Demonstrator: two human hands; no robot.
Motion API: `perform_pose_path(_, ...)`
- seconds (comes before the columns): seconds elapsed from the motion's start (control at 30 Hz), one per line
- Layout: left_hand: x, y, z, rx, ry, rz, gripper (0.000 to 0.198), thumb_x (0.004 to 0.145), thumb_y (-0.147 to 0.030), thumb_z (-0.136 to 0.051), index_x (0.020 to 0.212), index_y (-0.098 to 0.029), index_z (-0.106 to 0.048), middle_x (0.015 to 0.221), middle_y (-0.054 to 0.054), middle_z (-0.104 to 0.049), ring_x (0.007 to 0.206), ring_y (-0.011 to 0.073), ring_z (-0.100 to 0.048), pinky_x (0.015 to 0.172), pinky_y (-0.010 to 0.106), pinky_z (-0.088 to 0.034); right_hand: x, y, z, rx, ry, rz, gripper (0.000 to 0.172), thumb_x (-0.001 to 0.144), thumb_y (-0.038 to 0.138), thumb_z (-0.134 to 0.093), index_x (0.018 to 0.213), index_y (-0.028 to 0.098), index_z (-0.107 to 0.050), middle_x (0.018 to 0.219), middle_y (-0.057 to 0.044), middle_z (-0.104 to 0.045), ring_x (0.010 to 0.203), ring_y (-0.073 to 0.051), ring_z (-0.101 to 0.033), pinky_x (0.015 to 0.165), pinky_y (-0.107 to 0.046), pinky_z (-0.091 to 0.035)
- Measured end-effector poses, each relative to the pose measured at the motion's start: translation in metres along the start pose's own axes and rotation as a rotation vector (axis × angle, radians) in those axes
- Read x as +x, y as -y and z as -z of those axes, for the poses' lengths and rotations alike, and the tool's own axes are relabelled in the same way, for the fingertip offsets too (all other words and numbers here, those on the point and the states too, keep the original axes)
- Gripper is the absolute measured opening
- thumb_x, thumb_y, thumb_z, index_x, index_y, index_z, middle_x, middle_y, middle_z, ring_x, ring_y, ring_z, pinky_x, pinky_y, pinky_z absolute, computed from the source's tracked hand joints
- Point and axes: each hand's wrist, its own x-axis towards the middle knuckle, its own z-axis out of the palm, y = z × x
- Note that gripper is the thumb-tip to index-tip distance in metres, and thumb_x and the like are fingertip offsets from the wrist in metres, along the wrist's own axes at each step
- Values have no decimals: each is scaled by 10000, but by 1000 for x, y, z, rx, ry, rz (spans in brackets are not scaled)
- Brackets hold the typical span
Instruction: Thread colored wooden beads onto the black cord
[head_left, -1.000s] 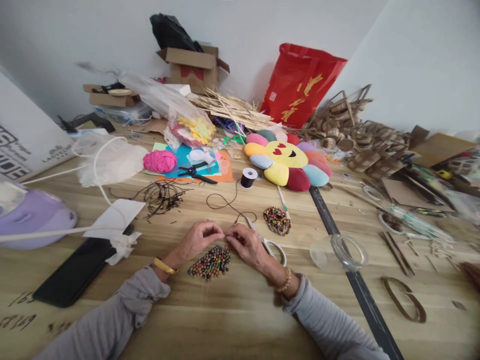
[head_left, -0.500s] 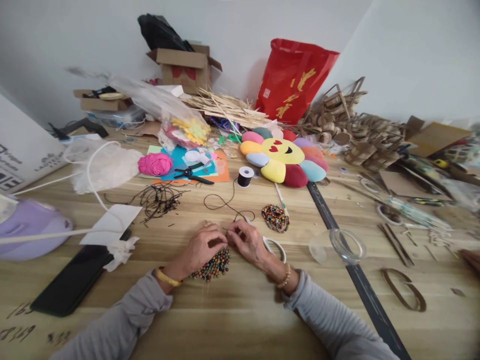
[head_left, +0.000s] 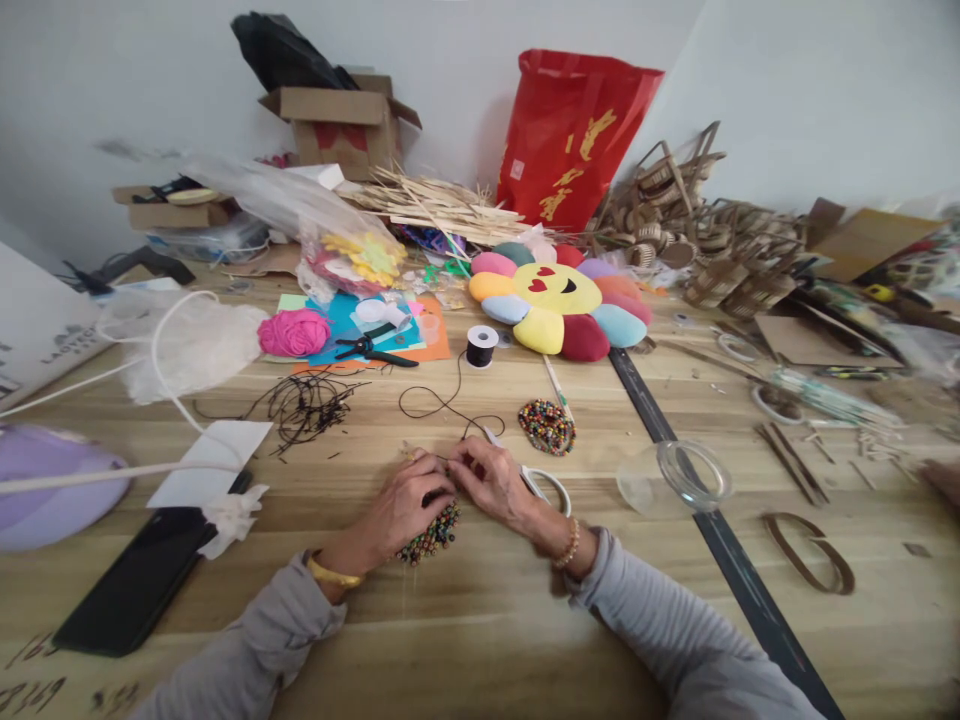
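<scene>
My left hand (head_left: pixel 411 502) is pinched closed over the left side of a small heap of coloured beads (head_left: pixel 433 540). What its fingertips hold is too small and hidden to tell. Close against it, my right hand (head_left: pixel 491 480) has thumb and finger pressed together on a thin black cord (head_left: pixel 439 408). From there the cord loops back across the table to a spool (head_left: pixel 481 346) of black cord. White-handled scissors (head_left: pixel 553 486) lie partly under my right hand. Beyond them rests a coiled string of beads (head_left: pixel 547 427).
Tangled black cord pieces (head_left: pixel 307 405) and pliers (head_left: pixel 375 348) lie on the left, near a black phone (head_left: pixel 135 585). A flower-shaped cushion (head_left: pixel 559 300) sits at the back. To the right are a clear tape roll (head_left: pixel 694 474) and a dark strip (head_left: pixel 720 540).
The camera view has turned slightly, so most things sit a little further left and the back ones higher. My left hand now covers more of the bead heap; both hands stay close together.
</scene>
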Motion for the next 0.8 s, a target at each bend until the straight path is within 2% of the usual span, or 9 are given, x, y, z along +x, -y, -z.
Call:
perform_pose_path(0.13, 1, -1, 0, 9, -2, 7, 147, 865, -147, -605, 803, -190, -731, 880, 64, -682, 896, 220, -596, 850, 353, -474, 0, -1, 0, 0, 14, 6, 112, 904, 199, -524, 794, 198, -549, 707, 4, -571, 643, -133, -517, 601, -248, -394)
perform_pose_path(0.23, 3, -3, 2, -88, -27, 49, 119, 831, -138, -635, 779, -188, -730, 867, 63, -705, 876, 217, -619, 841, 350, -477, 0, -3, 0, -1, 21, -2, 112, 903, 201, -528, 795, 195, -554, 719, 0, -578, 652, -133, -524, 604, -246, -398)
perform_pose_path(0.4, 6, -2, 12, -372, -118, 246, 91, 807, -191, -645, 786, -170, -731, 818, 56, -744, 809, 206, -661, 806, 327, -510, 0, -2, 0, -13, 18, 1, 107, 912, 209, -537, 808, 195, -558, 720, -4, -583, 651, -137, -522, 606, -249, -402)
perform_pose_path(0.53, 5, 8, 19, -579, -160, 411, 158, 745, -295, -700, 788, -147, -734, 783, 59, -759, 750, 206, -679, 715, 307, -544, 0, -1, 0, 6, 36, -3, 111, 915, 210, -543, 809, 193, -570, 714, -3, -590, 647, -136, -533, 597, -245, -398)
perform_pose_path(0.67, 6, 18, 21, -680, -181, 472, 210, 672, -333, -768, 768, -149, -737, 756, 51, -768, 722, 200, -686, 715, 311, -560, -1, -4, -1, -1, 69, 6, 122, 935, 228, -526, 830, 191, -575, 723, -3, -589, 650, -135, -533, 605, -245, -404)
perform_pose_path(0.8, 6, 18, 22, -722, -178, 488, 228, 646, -338, -795, 748, -144, -734, 745, 52, -765, 724, 200, -692, 733, 315, -563, -2, -7, -2, -14, 81, 28, 140, 946, 244, -515, 835, 191, -581, 743, -11, -599, 669, -139, -537, 624, -249, -412)
